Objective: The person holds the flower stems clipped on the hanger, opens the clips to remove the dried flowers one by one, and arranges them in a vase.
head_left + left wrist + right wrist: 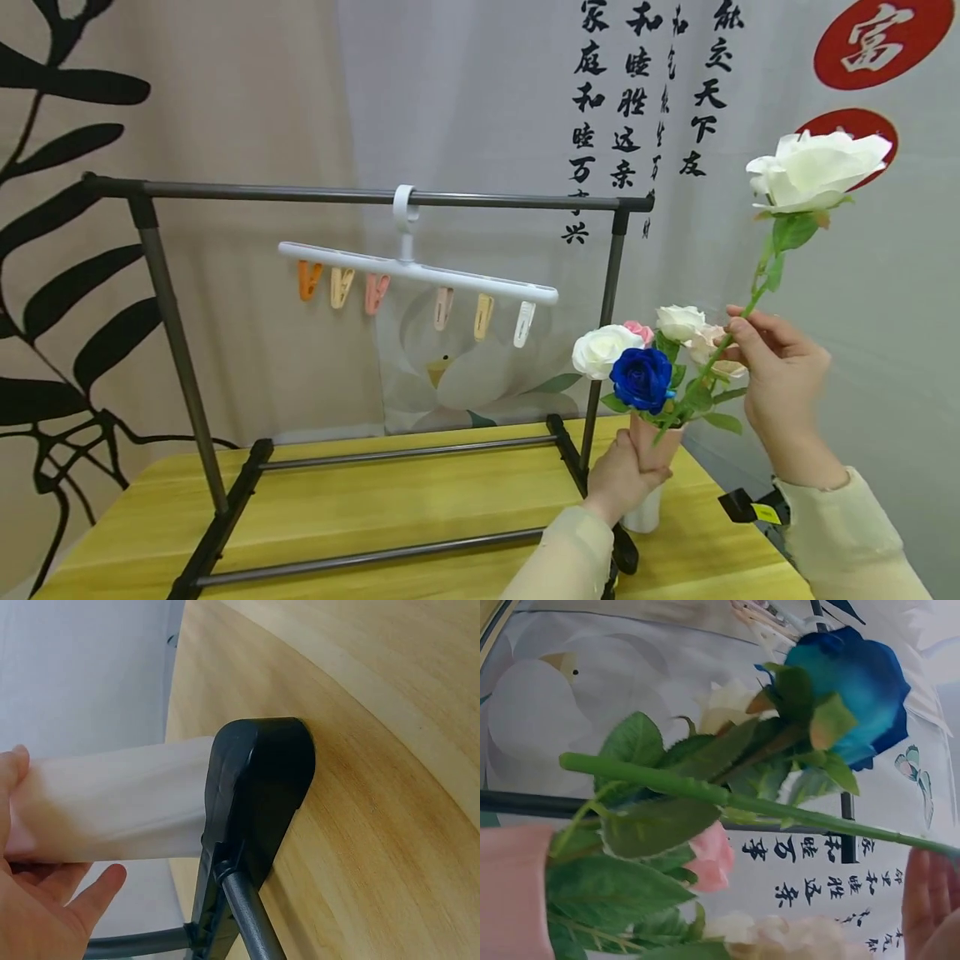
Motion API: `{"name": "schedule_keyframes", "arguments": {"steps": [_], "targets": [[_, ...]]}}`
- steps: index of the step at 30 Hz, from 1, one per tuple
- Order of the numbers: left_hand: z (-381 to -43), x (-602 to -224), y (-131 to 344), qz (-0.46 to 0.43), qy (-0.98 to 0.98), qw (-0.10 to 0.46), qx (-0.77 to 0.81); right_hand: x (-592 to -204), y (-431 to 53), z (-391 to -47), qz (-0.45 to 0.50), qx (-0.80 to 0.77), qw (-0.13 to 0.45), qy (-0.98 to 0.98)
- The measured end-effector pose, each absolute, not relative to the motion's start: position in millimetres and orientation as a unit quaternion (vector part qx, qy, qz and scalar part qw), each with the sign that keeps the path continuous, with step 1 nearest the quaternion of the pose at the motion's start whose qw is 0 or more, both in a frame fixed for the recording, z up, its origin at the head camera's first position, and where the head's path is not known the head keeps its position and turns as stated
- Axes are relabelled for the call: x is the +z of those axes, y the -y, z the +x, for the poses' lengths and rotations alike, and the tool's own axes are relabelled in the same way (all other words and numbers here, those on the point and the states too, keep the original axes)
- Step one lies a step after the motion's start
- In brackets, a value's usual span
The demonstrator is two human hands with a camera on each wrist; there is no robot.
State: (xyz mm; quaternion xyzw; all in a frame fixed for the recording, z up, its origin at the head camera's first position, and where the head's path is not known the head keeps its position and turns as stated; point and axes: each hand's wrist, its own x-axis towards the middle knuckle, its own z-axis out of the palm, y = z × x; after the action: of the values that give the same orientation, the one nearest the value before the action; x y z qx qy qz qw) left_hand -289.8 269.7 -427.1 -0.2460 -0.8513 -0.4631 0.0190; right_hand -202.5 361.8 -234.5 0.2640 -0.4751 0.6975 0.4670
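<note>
My right hand point(787, 383) pinches the green stem point(682, 786) of a white artificial rose point(821, 171), whose bloom stands high at the right. In the right wrist view, the stem's cut lower end shows above the vase mouth, outside it. My left hand point(621, 475) grips a vase point(127, 799), pinkish near the top and white at the base, which stands on the table behind the rack's foot. The vase holds a blue rose point(642, 380), a white rose point(603, 351), a pink flower point(711, 859) and other pale blooms among green leaves.
A dark tube rack point(375, 195) spans the wooden table point(405, 500). From its top bar hangs a tilted white hanger point(465, 282) with several coloured clips point(483, 317). The rack's black foot point(255, 780) stands close beside the vase. Behind is a printed curtain point(465, 100).
</note>
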Motion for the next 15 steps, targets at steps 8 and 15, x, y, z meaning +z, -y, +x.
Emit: {"name": "schedule_keyframes", "arguments": {"steps": [8, 15], "targets": [[-286.9, -423.0, -268.4, -0.242, 0.861, 0.035, -0.447, -230.4, -366.4, -202.5, 0.247, 0.669, 0.491, 0.500], [-285.2, -422.1, -268.8, -0.241, 0.863, 0.035, -0.442, -221.6, -371.3, -202.0, 0.250, 0.667, 0.510, 0.482]]}}
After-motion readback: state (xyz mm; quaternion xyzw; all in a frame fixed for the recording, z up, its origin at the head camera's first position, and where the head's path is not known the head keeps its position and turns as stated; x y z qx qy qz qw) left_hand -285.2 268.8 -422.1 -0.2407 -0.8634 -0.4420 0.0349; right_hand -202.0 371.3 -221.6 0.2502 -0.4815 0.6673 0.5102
